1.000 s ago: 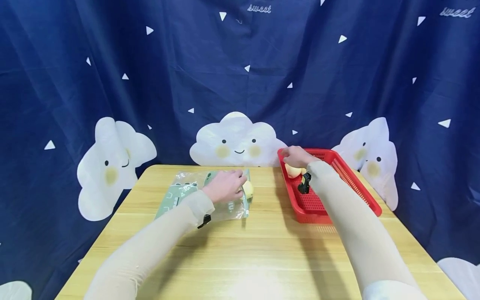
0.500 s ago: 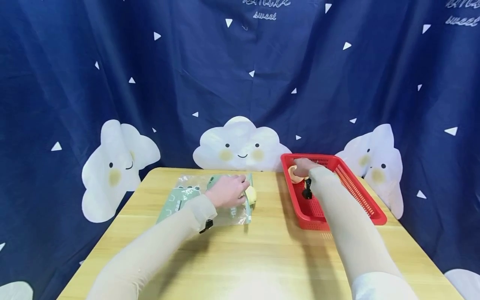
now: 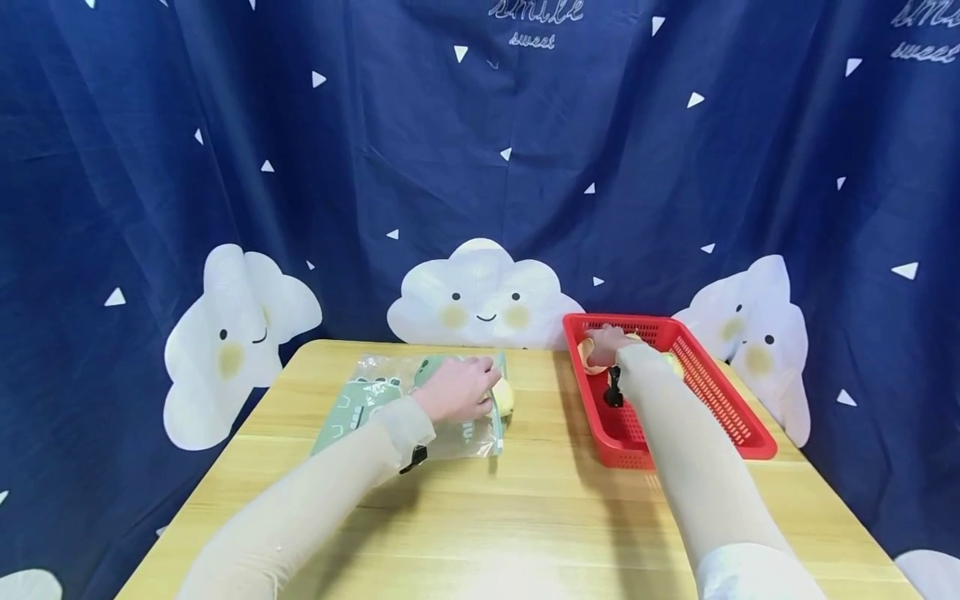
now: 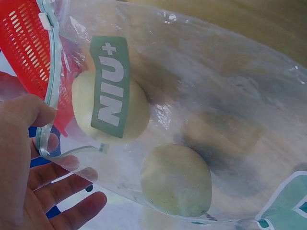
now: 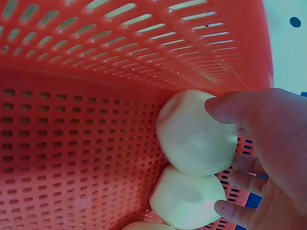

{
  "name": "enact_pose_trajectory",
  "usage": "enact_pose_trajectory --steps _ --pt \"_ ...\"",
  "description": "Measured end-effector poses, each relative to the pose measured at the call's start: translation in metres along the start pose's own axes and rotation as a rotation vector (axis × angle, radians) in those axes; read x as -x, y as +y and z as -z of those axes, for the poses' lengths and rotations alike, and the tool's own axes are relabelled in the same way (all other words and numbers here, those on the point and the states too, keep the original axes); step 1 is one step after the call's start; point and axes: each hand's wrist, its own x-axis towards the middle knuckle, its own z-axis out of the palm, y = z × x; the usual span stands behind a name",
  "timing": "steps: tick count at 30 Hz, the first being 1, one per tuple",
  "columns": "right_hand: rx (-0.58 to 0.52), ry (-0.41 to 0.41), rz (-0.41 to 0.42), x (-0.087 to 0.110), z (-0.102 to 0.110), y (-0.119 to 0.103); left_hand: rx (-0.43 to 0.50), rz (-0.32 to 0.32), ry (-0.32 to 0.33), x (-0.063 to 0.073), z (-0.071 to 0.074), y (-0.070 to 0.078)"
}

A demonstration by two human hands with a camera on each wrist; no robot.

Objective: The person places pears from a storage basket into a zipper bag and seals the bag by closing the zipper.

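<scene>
My left hand (image 3: 459, 390) pinches the zip edge of a clear zip bag (image 4: 158, 91) between thumb and index finger, the other fingers spread below. Two pale yellow round fruits (image 4: 175, 179) show through the plastic, one behind the green "NIU+" label near the bag's mouth. Over at the right, my right hand (image 5: 268, 153) reaches into a red plastic basket (image 3: 581, 396). Its thumb lies against the upper side of a pale round fruit (image 5: 196, 134), with the fingers curled along the far side. A second fruit (image 5: 189, 199) sits right beside this one.
More pale yellow fruit (image 3: 673, 364) shows in the basket beyond my right forearm. The wooden table (image 3: 525, 500) carries both bag and basket, with a dark blue curtain (image 3: 420, 125) hanging behind its back edge.
My right hand has lowered from above the basket's left rim onto a fruit inside. The left hand keeps its hold on the bag's edge. The head view has shifted slightly.
</scene>
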Motion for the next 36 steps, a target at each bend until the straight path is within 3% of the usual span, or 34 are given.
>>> enact_pose_trajectory --steps 5,11,17,29,36 --pt "0.113 0.041 0.000 -0.001 -0.002 0.002 -0.002 -0.004 0.006 -0.002 -0.003 0.001" --pt "-0.010 0.033 0.042 -0.002 -0.005 0.001 -0.013 -0.010 0.012 -0.002 -0.005 0.000" --pt "-0.097 -0.006 -0.002 0.001 -0.008 0.002 0.008 -0.009 0.005 -0.002 -0.004 0.001" --pt "-0.086 -0.088 -0.009 0.019 -0.005 0.006 -0.006 -0.020 0.011 -0.003 -0.003 -0.001" --pt "-0.065 -0.110 0.048 0.022 0.012 0.004 0.022 -0.008 0.011 -0.004 -0.005 0.000"
